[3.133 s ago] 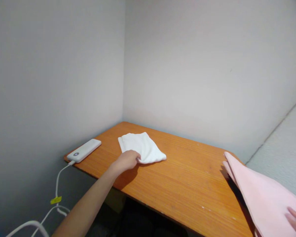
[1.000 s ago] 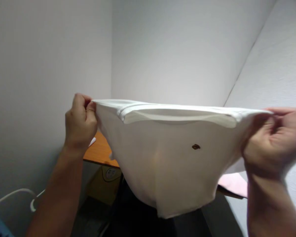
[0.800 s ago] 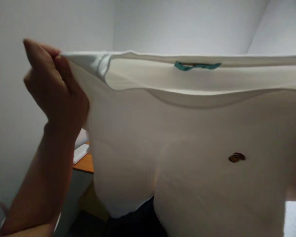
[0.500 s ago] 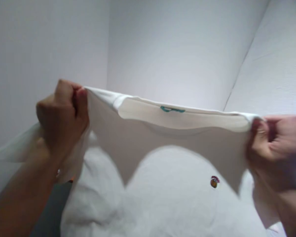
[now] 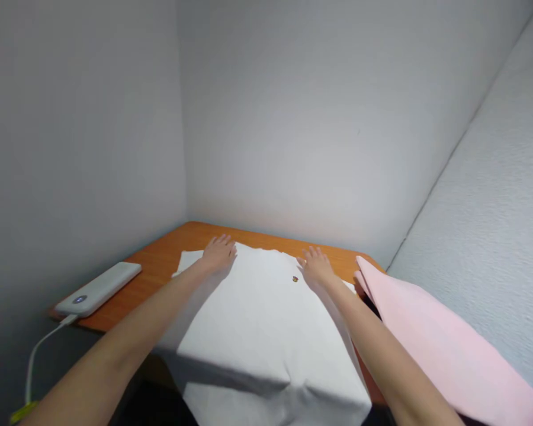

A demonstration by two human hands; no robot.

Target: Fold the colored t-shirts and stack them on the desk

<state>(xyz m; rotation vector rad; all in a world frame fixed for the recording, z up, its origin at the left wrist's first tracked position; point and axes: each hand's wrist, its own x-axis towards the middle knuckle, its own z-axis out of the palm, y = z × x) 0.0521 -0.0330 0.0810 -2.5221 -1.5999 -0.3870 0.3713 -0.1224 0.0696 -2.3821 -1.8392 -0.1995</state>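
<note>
A white T-shirt [image 5: 257, 319] lies spread flat on the orange wooden table [image 5: 160, 260], its lower part hanging over the near edge. A small brown emblem [image 5: 295, 279] shows on its chest. My left hand [image 5: 220, 253] rests open, fingers flat, on the shirt's far left part. My right hand [image 5: 316, 266] lies open and flat on the far right part, just beside the emblem. Neither hand holds anything.
A white power bank [image 5: 98, 289] with a white cable [image 5: 39, 349] sits at the table's left edge. A pink cloth [image 5: 435, 349] lies at the right, over the table's end. Grey walls close in the table at the left, back and right.
Half a second ago both hands gripped the shirt's shoulders in fists, holding it up. Now the shirt lies on the table and both hands are flat on it.
</note>
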